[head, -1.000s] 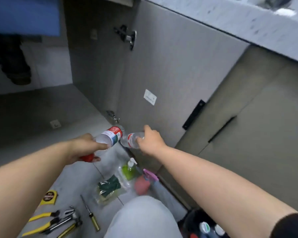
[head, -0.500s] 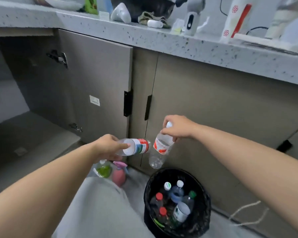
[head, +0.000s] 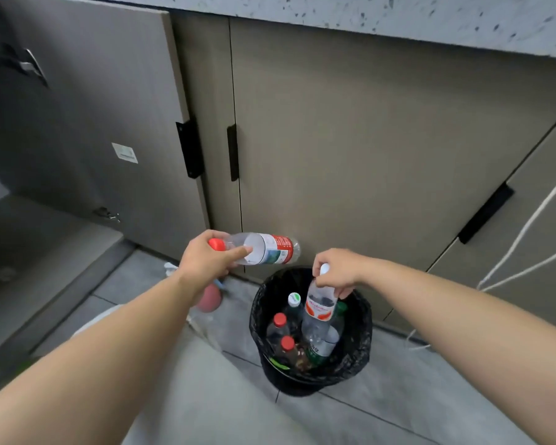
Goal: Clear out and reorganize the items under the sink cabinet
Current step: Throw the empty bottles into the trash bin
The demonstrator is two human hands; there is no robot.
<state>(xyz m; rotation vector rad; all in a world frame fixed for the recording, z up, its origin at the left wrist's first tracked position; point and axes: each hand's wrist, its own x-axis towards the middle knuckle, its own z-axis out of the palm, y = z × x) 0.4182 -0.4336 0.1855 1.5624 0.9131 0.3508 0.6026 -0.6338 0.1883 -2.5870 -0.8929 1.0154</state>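
My left hand grips a clear plastic bottle with a red cap and red-and-white label, held sideways just left of and above the bin. My right hand pinches the neck of a second clear bottle with a white cap and orange-red label, hanging upright inside the mouth of a black bin lined with a black bag. Several empty bottles lie in the bin.
The open cabinet door stands at the left, with the bare cabinet floor beyond it. Closed doors face me behind the bin. A pink spray bottle sits on the tiles behind my left arm. White cords hang at the right.
My view turned right from the open cabinet to the bin. Both hands carried their bottles over; the right one has lowered its bottle into the bin's mouth.
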